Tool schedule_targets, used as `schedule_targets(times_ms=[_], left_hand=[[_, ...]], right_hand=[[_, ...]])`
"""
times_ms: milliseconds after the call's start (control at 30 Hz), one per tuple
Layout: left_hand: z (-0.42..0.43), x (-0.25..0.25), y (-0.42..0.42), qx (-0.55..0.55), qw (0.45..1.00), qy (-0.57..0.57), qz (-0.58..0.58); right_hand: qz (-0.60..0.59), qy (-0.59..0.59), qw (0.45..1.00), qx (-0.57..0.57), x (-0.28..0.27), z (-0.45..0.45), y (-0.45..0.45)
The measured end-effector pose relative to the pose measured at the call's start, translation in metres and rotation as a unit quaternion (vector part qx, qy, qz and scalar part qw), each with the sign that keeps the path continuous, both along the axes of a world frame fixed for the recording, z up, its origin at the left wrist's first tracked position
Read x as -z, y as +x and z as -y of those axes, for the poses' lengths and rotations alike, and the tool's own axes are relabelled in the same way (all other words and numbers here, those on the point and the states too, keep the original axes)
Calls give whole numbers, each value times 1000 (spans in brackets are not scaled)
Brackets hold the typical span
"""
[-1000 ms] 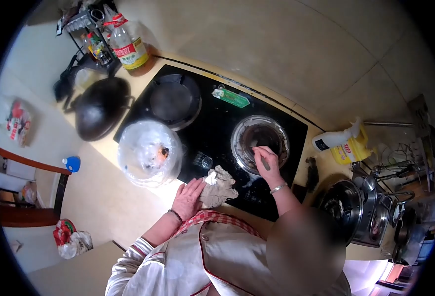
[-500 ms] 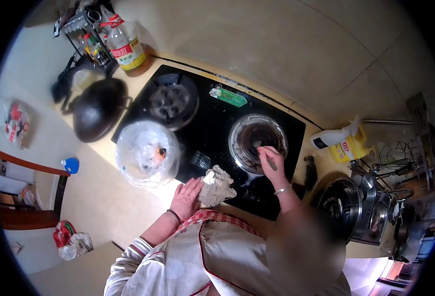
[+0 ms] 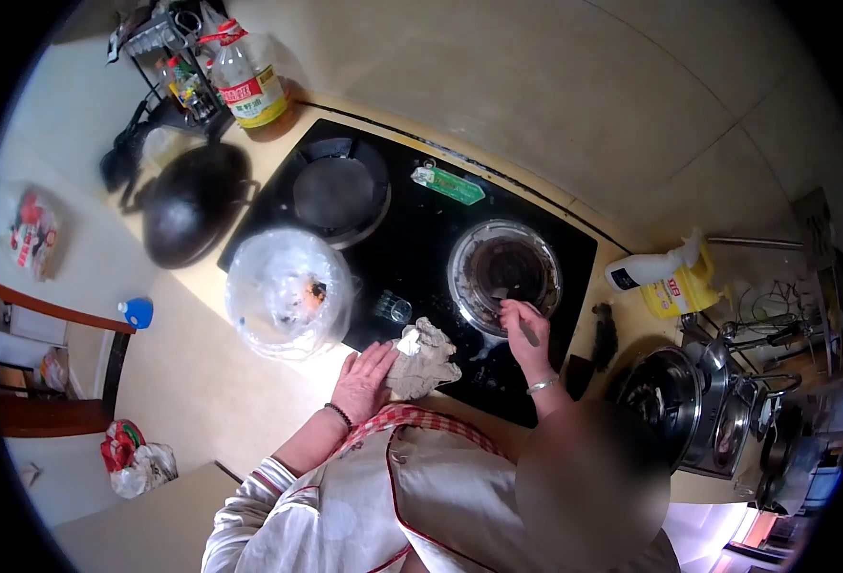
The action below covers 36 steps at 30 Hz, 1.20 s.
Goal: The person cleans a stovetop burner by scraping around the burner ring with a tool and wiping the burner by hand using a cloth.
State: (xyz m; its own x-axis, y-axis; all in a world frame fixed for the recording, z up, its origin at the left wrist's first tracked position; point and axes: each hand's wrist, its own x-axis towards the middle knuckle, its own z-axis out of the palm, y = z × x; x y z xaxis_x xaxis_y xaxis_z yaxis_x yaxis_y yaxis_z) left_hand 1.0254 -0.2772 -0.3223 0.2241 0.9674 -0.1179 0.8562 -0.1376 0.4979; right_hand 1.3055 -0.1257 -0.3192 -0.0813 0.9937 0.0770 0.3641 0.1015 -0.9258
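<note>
My right hand (image 3: 528, 339) is closed round a metal spoon (image 3: 501, 293), whose tip reaches into the near side of the right burner (image 3: 459, 277). Brown-black grime coats the inside of that burner's metal ring. Flat on the counter edge lies my left hand (image 3: 362, 380), fingers stretched out against a crumpled grey rag (image 3: 424, 365). A small clear glass (image 3: 394, 307) stands on the black glass stove (image 3: 412, 253) just beyond the rag. To the left is a clear plastic bag (image 3: 283, 310) spread open like a bin, with dark and orange scraps inside.
The left burner (image 3: 340, 191) has a black pan support. An overturned black wok (image 3: 197, 205) and an oil bottle (image 3: 257, 91) stand at left. Yellow and white cleaner bottles (image 3: 674, 286), a dark brush-like thing (image 3: 604, 329) and pots (image 3: 665, 382) crowd the right.
My right hand has drawn slightly toward me, bringing the spoon's tip from the burner's middle to its near side. My left hand stays by the rag. The view has shifted a little.
</note>
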Motion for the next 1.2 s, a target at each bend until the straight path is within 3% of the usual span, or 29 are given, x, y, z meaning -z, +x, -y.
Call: schedule_targets(times_ms=[67,200,467,500,667,867,1100,1200], left_hand=[[-1,1,1,0,1000,7,-3],[-1,2,1,1,1000,7,-5],[0,2,2,1,1000,10,-13],[1,3,2,1,1000,7,-11],[-1,-1,1,4,1000,8,-13],[-2,0,2,6,1000,13,-13],[0,4,2,3,1000,-9,-17],[-1,3,1,7,1000,-7,-16]], right_hand=[[-58,-78,995,38,-7,1,3],[-125,-83,986,74,-20,-21,-14],[-93,-82,990,65,-5,-13,-15],[-135,-121,979,95,-3,-5,-7],[-101,-124,982,97,-7,8,24],[-61,-16,998,0,-9,-24,-7],[-23,-19,999,-24,-3,12,21],[-11,-78,997,6,-11,20,45]])
